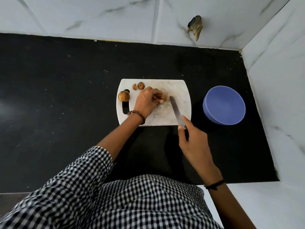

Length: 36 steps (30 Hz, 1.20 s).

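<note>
This is looking like a home kitchen. A black stone table [66, 96] is running under both hands, meeting white marble-look tiles [99, 17] beyond them and to their right. The left hand [146, 101] is pinching a potato [163, 97] on a white board [178, 90], with more potatoes [123, 96] lying to its left. The right hand [193, 141] is holding a knife [175, 109] over the board, and a blue bowl [224, 107] is sitting to its right.
</note>
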{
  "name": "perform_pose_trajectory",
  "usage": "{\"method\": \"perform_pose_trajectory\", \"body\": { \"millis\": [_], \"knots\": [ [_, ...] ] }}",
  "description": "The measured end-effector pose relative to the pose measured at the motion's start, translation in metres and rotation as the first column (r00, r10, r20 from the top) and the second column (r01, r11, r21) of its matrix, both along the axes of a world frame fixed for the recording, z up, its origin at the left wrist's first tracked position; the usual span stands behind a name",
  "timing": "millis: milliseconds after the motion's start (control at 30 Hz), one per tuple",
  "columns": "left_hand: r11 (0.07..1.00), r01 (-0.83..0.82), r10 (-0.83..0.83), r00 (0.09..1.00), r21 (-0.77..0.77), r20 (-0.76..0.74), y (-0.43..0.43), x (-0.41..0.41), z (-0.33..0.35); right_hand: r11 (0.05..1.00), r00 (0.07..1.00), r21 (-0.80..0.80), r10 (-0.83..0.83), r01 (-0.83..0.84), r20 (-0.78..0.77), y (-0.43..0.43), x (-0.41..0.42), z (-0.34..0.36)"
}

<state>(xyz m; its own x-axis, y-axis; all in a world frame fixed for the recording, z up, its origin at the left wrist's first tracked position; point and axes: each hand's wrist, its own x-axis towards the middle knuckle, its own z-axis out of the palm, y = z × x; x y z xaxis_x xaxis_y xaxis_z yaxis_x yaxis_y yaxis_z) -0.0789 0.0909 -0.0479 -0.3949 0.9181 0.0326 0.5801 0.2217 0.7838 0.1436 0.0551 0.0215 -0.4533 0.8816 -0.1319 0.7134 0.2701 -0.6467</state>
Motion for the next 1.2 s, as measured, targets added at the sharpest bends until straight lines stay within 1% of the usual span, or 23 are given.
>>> {"method": "perform_pose_trajectory", "body": {
  "millis": [100,233,333,467,633,800,867,933,1000,1133,1200],
  "knots": [
    [1.0,0.001,-0.001,1.0,-0.008,-0.023,0.0,0.002,0.003,0.998,0.999,-0.028,-0.052,0.052,0.012,0.015,-0.01,-0.003],
    [0.999,-0.034,0.034,0.999,-0.006,0.0,-0.002,0.002,0.005,0.995,0.997,-0.052,-0.081,0.081,0.001,0.039,-0.034,-0.016],
    [0.998,-0.055,0.056,0.998,0.023,-0.041,-0.011,0.0,0.004,0.996,0.997,-0.053,-0.079,0.077,-0.028,0.056,-0.053,-0.023],
    [0.989,-0.103,0.113,0.989,0.106,-0.099,-0.023,-0.009,0.0,0.997,0.995,0.01,-0.075,0.076,-0.068,0.076,-0.079,-0.035],
    [0.982,-0.153,0.171,0.969,0.108,-0.179,-0.023,-0.02,0.0,0.996,0.992,-0.002,-0.087,0.087,-0.088,0.089,-0.095,-0.047],
    [0.982,-0.149,0.173,0.956,0.116,-0.235,-0.021,-0.016,0.003,0.999,0.995,0.006,-0.038,0.038,-0.089,0.094,-0.096,-0.052],
    [0.987,-0.085,0.119,0.957,0.135,-0.264,-0.02,-0.012,0.005,0.999,0.992,0.0,-0.046,0.047,-0.12,0.094,-0.094,-0.05],
    [0.992,0.011,0.02,0.971,0.128,-0.238,-0.019,-0.004,0.005,0.996,0.984,-0.027,-0.087,0.084,-0.154,0.093,-0.092,-0.049],
    [0.992,0.059,-0.039,0.985,0.111,-0.171,-0.017,0.004,0.003,0.991,0.982,-0.053,-0.129,0.122,-0.141,0.093,-0.091,-0.05],
    [0.996,0.0,0.004,0.999,0.085,-0.046,-0.01,0.012,-0.002,0.986,0.983,-0.077,-0.152,0.145,-0.099,0.094,-0.087,-0.052],
    [0.998,0.014,-0.014,1.0,0.06,-0.002,-0.007,0.012,-0.001,0.988,0.985,-0.085,-0.139,0.13,-0.099,0.094,-0.086,-0.05]
  ]
}}
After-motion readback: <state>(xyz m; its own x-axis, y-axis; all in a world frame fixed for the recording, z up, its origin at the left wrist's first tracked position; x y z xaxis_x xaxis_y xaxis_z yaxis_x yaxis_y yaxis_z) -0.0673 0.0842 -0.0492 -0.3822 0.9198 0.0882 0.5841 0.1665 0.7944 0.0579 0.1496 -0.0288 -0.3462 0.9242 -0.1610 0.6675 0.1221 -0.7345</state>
